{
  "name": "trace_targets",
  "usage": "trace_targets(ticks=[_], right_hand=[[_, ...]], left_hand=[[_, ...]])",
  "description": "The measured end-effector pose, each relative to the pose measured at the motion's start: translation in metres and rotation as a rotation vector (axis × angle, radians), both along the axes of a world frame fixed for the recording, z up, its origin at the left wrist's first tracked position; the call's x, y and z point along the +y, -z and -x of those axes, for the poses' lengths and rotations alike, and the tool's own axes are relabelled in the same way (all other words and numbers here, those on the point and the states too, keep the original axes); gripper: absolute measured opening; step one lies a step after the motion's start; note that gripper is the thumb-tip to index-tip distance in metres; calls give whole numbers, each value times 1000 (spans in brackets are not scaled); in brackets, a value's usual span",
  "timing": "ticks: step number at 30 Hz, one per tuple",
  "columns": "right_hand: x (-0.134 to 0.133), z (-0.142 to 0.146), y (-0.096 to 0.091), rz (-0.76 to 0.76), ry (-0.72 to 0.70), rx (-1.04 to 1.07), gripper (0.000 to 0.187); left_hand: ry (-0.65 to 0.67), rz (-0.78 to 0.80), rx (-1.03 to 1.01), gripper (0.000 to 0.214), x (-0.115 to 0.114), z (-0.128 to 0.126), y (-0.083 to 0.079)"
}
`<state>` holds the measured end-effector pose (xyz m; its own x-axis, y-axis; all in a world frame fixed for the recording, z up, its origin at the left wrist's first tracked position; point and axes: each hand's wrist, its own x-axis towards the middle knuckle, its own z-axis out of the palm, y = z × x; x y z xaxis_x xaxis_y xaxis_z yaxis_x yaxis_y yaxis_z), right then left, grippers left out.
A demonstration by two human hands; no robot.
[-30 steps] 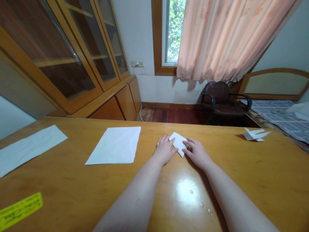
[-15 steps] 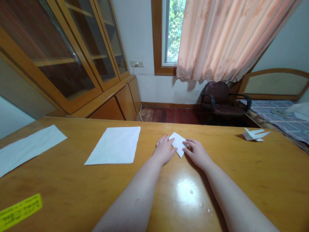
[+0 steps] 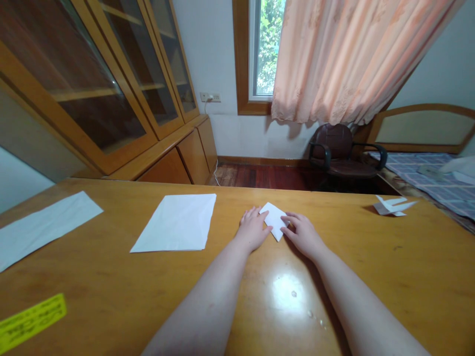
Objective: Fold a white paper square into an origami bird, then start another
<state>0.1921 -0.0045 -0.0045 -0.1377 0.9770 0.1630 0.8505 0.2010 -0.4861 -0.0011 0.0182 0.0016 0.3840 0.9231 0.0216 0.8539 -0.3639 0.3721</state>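
A small folded piece of white paper [image 3: 275, 216] lies on the wooden table [image 3: 334, 277] between my two hands. My left hand [image 3: 253, 229] rests palm down on its left edge, fingers stretched flat and pressing the paper. My right hand [image 3: 302, 233] lies on its right edge, fingertips spread and touching the paper. Both forearms reach in from the bottom of the view.
A flat white sheet [image 3: 176, 222] lies left of my hands, a long white strip [image 3: 40, 228] at the far left, and a yellow label [image 3: 31, 321] near the front corner. A folded paper shape [image 3: 392, 205] sits at the right. Beyond the table stand a chair [image 3: 339, 155] and glass-door cabinets [image 3: 111, 89].
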Motion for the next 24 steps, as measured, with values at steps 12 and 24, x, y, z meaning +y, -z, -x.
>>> trace_targets(ticks=[12,24], right_hand=[[0,-3,0,-5,-16,0,37],[1,-6,3,-10,-25,-16,40]], left_hand=[[6,12,0,54,-1,0,-2],[4,9,-5,55,-1,-1,-2]])
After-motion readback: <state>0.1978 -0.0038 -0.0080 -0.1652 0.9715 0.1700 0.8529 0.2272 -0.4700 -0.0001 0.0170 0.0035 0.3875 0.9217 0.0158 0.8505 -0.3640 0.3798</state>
